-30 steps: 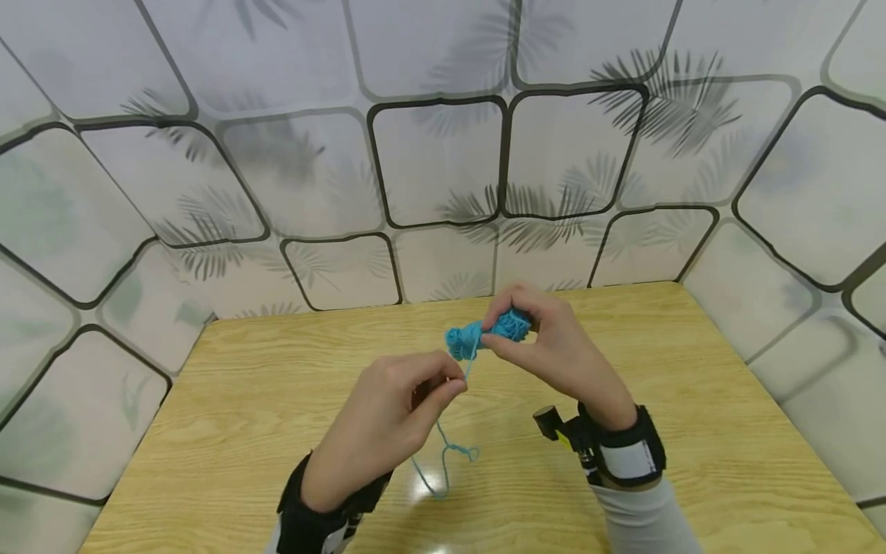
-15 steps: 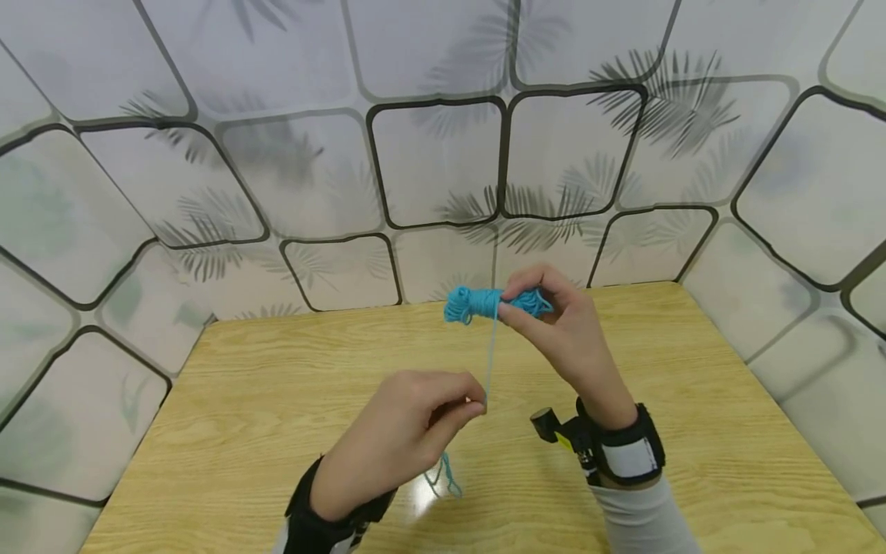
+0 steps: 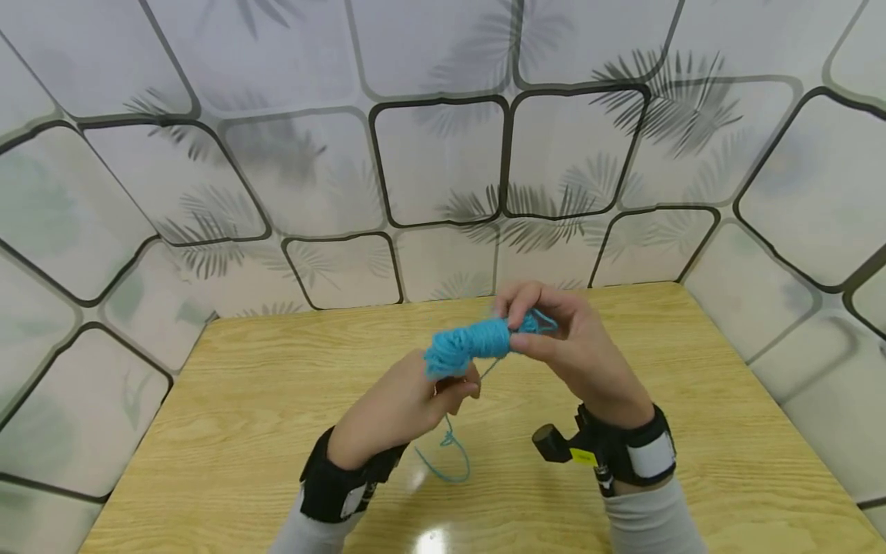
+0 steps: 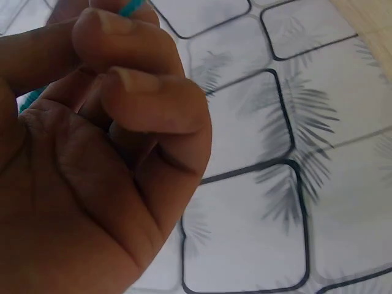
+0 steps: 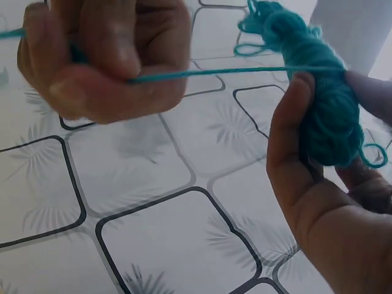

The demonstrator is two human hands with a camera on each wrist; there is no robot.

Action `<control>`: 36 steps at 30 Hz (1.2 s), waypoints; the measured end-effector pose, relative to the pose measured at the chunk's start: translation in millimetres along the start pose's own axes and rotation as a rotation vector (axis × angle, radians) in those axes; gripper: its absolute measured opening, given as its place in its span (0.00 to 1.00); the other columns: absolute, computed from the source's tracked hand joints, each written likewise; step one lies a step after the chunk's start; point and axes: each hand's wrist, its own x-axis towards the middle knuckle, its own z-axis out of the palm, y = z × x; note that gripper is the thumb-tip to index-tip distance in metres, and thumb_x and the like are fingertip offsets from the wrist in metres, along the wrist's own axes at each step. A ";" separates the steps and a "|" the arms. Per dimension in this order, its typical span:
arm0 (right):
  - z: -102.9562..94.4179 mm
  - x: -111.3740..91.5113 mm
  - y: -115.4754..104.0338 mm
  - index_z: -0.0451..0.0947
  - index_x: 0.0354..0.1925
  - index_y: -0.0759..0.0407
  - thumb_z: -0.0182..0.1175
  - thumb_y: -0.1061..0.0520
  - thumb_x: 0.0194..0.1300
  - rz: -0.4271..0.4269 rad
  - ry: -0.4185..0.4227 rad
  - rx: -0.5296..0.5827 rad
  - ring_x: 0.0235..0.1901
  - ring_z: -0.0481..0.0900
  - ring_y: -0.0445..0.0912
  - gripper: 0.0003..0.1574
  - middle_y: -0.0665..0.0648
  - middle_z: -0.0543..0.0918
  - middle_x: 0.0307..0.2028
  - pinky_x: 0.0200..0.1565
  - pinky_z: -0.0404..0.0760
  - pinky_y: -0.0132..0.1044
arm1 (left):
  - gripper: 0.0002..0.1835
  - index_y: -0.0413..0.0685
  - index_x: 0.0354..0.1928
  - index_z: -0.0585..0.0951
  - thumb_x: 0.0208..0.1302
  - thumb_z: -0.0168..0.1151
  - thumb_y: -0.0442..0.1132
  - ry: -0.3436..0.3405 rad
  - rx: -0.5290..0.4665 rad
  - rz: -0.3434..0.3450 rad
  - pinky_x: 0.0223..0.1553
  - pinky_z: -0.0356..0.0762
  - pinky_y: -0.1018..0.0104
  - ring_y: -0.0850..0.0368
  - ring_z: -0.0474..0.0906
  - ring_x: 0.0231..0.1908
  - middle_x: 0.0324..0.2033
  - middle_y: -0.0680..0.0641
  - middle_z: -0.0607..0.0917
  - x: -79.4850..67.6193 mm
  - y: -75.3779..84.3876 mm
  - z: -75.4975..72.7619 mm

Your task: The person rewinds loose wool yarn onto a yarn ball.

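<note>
A bundle of blue yarn, wound round its middle with loops at both ends, is held above the table. The right hand pinches it near its right end between thumb and fingers. In the right wrist view a strand runs taut from the bundle to the left hand, which pinches it with curled fingers. In the head view the left hand is just below the bundle's left end, which hides part of its fingers. A loose tail of yarn hangs below that hand.
The wooden table lies beneath both hands. A patterned wall covering rises behind it and along both sides. Each wrist wears a black strap; a small camera juts from the right one.
The bundle first rose and levelled out, then came down with its left end tilted over the left hand. The left hand moved right and down, drawing the strand out, then went up under the bundle.
</note>
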 end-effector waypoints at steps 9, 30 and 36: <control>-1.5 -1.3 5.5 0.79 0.37 0.58 0.66 0.67 0.61 0.075 -0.457 -0.372 0.37 0.75 0.48 0.08 0.56 0.79 0.36 0.39 0.80 0.42 | 0.07 0.51 0.33 0.82 0.68 0.61 0.32 0.254 0.084 -0.044 0.20 0.70 0.66 0.63 0.68 0.18 0.20 0.55 0.77 -6.3 -11.0 -22.0; -1.1 8.9 18.7 0.80 0.36 0.57 0.67 0.66 0.60 0.081 0.205 -0.811 0.34 0.73 0.44 0.08 0.54 0.79 0.37 0.34 0.78 0.36 | 0.08 0.53 0.32 0.80 0.70 0.59 0.33 0.232 0.101 0.058 0.17 0.66 0.73 0.69 0.64 0.16 0.19 0.57 0.76 -17.7 38.6 -10.3; 0.4 9.3 21.1 0.79 0.36 0.59 0.67 0.67 0.60 0.045 0.308 -0.788 0.31 0.73 0.44 0.07 0.54 0.79 0.38 0.31 0.75 0.30 | 0.08 0.52 0.32 0.80 0.70 0.59 0.34 0.225 0.106 0.092 0.18 0.66 0.74 0.69 0.65 0.17 0.18 0.57 0.74 -17.3 39.4 -6.8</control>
